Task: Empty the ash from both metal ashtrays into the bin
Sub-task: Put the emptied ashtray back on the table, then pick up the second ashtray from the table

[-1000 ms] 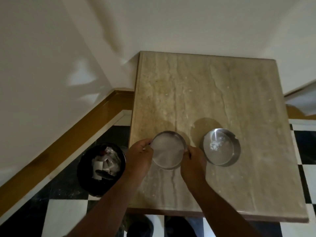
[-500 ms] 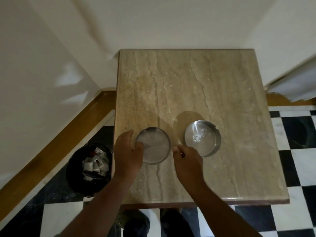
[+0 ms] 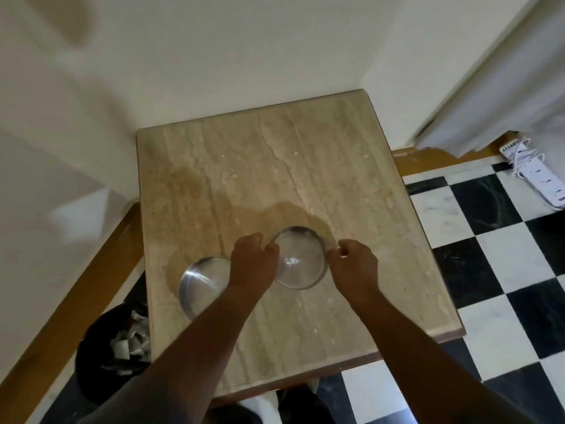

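Observation:
Two round metal ashtrays stand on the marble table [image 3: 275, 166]. The left ashtray [image 3: 201, 280] looks bare inside and my left forearm covers part of it. The right ashtray [image 3: 301, 264] holds a small patch of white ash. My left hand [image 3: 253, 264] pinches its left rim and my right hand [image 3: 351, 264] curls against its right rim. The black bin [image 3: 107, 356], with crumpled paper inside, sits on the floor left of the table, partly hidden by the table edge.
Walls close in behind and to the left, with a wooden skirting [image 3: 76, 301] along the floor. A white curtain [image 3: 489, 102] hangs at the right, above a white power strip [image 3: 541, 179] on the black-and-white tiles.
Both hands have left the left ashtray and moved right onto the ashtray with ash. The view has shifted, so the table now sits further right.

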A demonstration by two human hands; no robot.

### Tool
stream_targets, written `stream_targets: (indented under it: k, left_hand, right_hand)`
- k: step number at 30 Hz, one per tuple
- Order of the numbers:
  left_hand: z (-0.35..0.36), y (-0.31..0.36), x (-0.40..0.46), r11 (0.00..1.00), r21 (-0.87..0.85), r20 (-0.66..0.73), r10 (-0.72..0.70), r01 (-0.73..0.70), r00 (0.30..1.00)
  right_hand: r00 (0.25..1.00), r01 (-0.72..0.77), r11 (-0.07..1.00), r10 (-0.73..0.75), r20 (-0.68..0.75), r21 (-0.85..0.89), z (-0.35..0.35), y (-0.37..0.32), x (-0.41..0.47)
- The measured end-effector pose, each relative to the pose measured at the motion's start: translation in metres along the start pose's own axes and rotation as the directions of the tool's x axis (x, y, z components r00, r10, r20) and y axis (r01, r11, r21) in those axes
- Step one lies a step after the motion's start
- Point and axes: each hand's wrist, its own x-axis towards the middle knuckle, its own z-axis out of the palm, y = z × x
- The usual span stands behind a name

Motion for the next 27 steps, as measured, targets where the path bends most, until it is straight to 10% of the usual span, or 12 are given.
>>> stream_targets:
  k: [17,27]
  left_hand:
    - [0.005,0.0,0.0,0.952,-0.257,0.035,-0.161,0.164,0.986]
    - [-0.109,-0.046,-0.017,0.741,-0.59,0.046,-0.366,0.321,0.929]
  right_hand:
    - [0.986,0.126,0.982,-0.108,0.13,-0.143,0.008,-0.008,0.011]
    - [0.918,0.327,0.929,-0.27,0.291,-0.172,0.036,-0.103,-0.045]
